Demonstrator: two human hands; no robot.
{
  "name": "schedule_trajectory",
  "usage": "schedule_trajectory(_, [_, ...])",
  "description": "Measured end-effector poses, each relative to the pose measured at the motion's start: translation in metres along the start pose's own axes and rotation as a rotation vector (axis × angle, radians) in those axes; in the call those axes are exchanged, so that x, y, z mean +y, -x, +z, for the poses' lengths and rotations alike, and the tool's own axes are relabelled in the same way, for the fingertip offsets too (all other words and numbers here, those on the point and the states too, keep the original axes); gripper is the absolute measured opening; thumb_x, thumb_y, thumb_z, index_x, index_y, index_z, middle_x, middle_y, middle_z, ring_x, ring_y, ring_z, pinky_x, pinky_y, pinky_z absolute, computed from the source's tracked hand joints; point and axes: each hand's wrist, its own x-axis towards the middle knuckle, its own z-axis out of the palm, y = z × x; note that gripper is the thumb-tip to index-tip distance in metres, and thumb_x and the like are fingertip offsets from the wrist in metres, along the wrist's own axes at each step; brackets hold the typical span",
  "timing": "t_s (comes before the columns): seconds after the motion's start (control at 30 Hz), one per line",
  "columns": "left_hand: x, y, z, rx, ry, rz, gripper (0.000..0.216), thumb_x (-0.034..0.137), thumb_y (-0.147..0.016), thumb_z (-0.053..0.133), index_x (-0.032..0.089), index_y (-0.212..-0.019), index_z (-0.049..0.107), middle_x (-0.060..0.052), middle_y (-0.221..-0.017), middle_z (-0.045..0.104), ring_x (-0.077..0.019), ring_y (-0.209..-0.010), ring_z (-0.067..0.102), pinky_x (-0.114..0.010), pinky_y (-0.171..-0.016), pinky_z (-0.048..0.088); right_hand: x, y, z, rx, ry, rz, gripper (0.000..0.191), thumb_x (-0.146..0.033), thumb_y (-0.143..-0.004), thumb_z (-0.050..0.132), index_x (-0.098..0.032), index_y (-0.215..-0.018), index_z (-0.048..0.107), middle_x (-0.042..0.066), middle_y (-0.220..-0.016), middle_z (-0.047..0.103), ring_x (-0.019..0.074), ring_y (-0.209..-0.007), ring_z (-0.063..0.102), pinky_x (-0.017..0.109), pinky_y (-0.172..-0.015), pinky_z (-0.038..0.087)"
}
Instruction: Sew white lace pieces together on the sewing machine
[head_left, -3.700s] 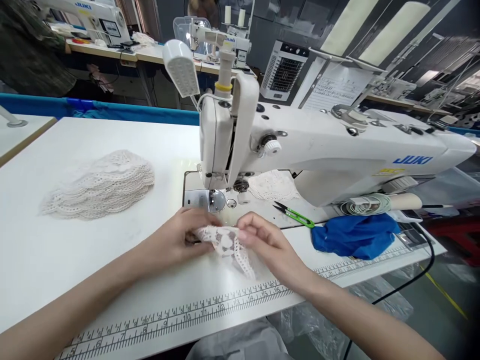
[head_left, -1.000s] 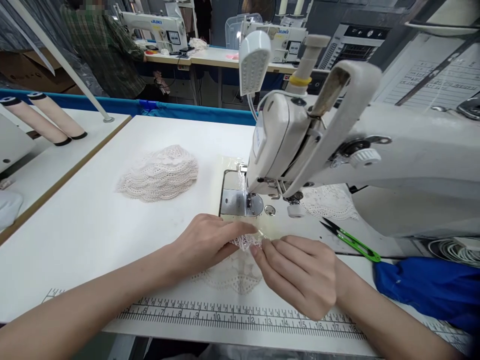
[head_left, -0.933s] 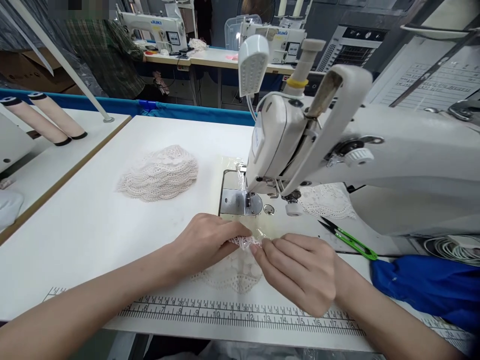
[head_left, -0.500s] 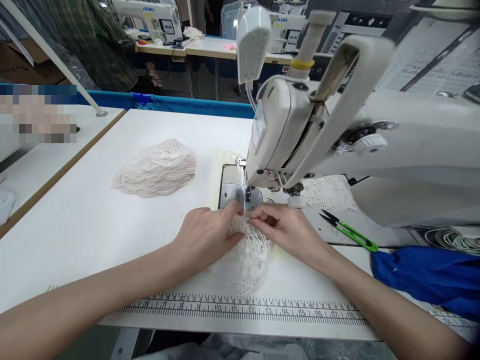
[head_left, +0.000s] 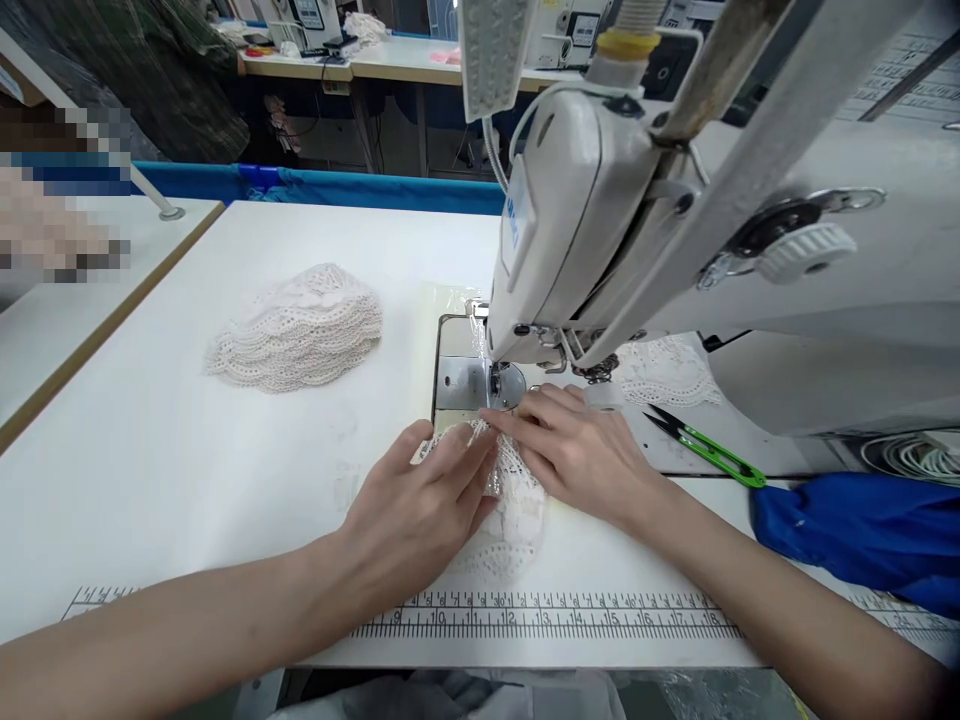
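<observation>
A cream lace piece (head_left: 517, 510) lies in front of the needle of a white sewing machine (head_left: 570, 220), with a narrow clear strip (head_left: 493, 482) on it. My left hand (head_left: 424, 490) is closed on the lace's left side, thumb and fingers around its edge. My right hand (head_left: 574, 440) grips the lace's upper right, index finger stretched onto it just below the presser foot (head_left: 496, 378). The fingers hide part of the lace and strip. Beneath the foot is the metal needle plate (head_left: 461, 380).
Stacked lace pieces (head_left: 300, 330) lie on the left of the white table (head_left: 187, 480). More lace (head_left: 664, 372) sits behind the green thread snips (head_left: 709, 450) on the right, near blue cloth (head_left: 855, 540). A printed ruler (head_left: 555, 615) runs along the front edge. A person (head_left: 142, 80) is beyond.
My left hand has shifted lower and its fingers now lie over the lace. My right hand has flattened, its index finger reaching left toward the foot. The view has moved closer to the machine.
</observation>
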Motion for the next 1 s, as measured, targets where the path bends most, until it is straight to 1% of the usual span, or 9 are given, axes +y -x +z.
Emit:
schedule_trajectory(0.07, [-0.002, -0.001, 0.001, 0.005, 0.031, -0.014, 0.03, 0.028, -0.098, 0.046, 0.013, -0.118, 0.062, -0.006, -0.123, 0.066, -0.0199, -0.114, 0.054, -0.039, -0.091, 0.036, 0.003, 0.003, -0.009, -0.002, 0.175, 0.011, 0.036, -0.017, -0.089, 0.045, -0.018, -0.118, 0.066, 0.005, -0.077, 0.068, 0.0145, -0.061, 0.054, 0.027, -0.053, 0.032])
schedule_trajectory(0.13, [-0.006, -0.003, 0.003, 0.019, 0.068, -0.02, 0.029, 0.028, -0.098, 0.047, 0.014, -0.117, 0.063, -0.006, -0.121, 0.067, -0.0199, -0.116, 0.054, -0.04, -0.092, 0.036, 0.006, 0.005, -0.018, 0.062, 0.348, 0.125, 0.029, -0.017, -0.086, 0.048, -0.014, -0.102, 0.073, 0.004, -0.061, 0.062, 0.0149, -0.055, 0.049, 0.028, -0.051, 0.028])
schedule_trajectory(0.2, [-0.011, -0.006, 0.006, 0.027, 0.101, -0.025, 0.027, 0.028, -0.097, 0.049, 0.015, -0.117, 0.063, -0.004, -0.12, 0.068, -0.0198, -0.117, 0.055, -0.04, -0.094, 0.035, 0.006, 0.005, -0.023, 0.131, 0.422, 0.179, 0.025, -0.014, -0.085, 0.049, -0.015, -0.089, 0.074, 0.003, -0.054, 0.057, 0.0139, -0.05, 0.045, 0.028, -0.049, 0.024])
schedule_trajectory(0.27, [-0.015, -0.009, 0.009, 0.028, 0.129, -0.028, 0.027, 0.027, -0.097, 0.049, 0.016, -0.118, 0.062, -0.003, -0.12, 0.068, -0.0196, -0.116, 0.056, -0.041, -0.096, 0.034, 0.002, 0.004, -0.023, 0.143, 0.356, 0.125, 0.027, -0.013, -0.085, 0.049, -0.017, -0.095, 0.073, 0.002, -0.06, 0.061, 0.0127, -0.051, 0.046, 0.028, -0.048, 0.024])
schedule_trajectory(0.33, [-0.019, -0.012, 0.011, 0.026, 0.144, -0.025, 0.027, 0.026, -0.098, 0.048, 0.018, -0.12, 0.061, -0.001, -0.122, 0.067, -0.0193, -0.116, 0.056, -0.04, -0.096, 0.033, -0.005, 0.003, -0.018, 0.106, 0.243, 0.047, 0.032, -0.013, -0.086, 0.048, -0.017, -0.109, 0.07, 0.003, -0.075, 0.067, 0.0125, -0.056, 0.051, 0.028, -0.05, 0.028])
schedule_trajectory(0.4, [-0.02, -0.013, 0.011, 0.016, 0.143, -0.019, 0.028, 0.027, -0.098, 0.048, 0.018, -0.121, 0.06, -0.001, -0.123, 0.066, -0.0197, -0.117, 0.056, -0.04, -0.097, 0.033, -0.011, 0.003, -0.011, 0.071, 0.189, 0.021, 0.035, -0.013, -0.087, 0.047, -0.015, -0.115, 0.067, 0.004, -0.083, 0.069, 0.0137, -0.064, 0.056, 0.029, -0.053, 0.031])
schedule_trajectory(0.57, [-0.017, -0.013, 0.009, -0.022, 0.115, -0.045, 0.038, 0.038, -0.1, 0.041, 0.015, -0.124, 0.059, -0.005, -0.125, 0.065, -0.0229, -0.124, 0.052, -0.043, -0.099, 0.031, -0.013, 0.005, -0.002, 0.054, 0.188, 0.037, 0.033, -0.014, -0.088, 0.046, -0.01, -0.114, 0.067, 0.004, -0.078, 0.069, 0.0166, -0.071, 0.06, 0.032, -0.06, 0.034])
schedule_trajectory(0.67, [-0.018, -0.014, 0.01, -0.024, 0.106, -0.059, 0.038, 0.039, -0.101, 0.038, 0.016, -0.123, 0.059, -0.006, -0.124, 0.065, -0.0228, -0.125, 0.051, -0.044, -0.1, 0.03, -0.01, 0.004, -0.001, 0.062, 0.2, 0.05, 0.033, -0.015, -0.088, 0.046, -0.011, -0.113, 0.068, 0.004, -0.077, 0.07, 0.0178, -0.074, 0.061, 0.032, -0.062, 0.034])
schedule_trajectory(1.0, [-0.019, -0.02, 0.014, -0.01, 0.089, -0.08, 0.039, 0.04, -0.099, 0.042, 0.015, -0.121, 0.062, -0.009, -0.123, 0.066, -0.0239, -0.123, 0.053, -0.043, -0.099, 0.032, -0.006, 0.001, 0.002, 0.055, 0.268, 0.056, 0.036, -0.016, -0.09, 0.043, -0.013, -0.117, 0.066, 0.006, -0.084, 0.072, 0.0203, -0.084, 0.061, 0.032, -0.066, 0.036])
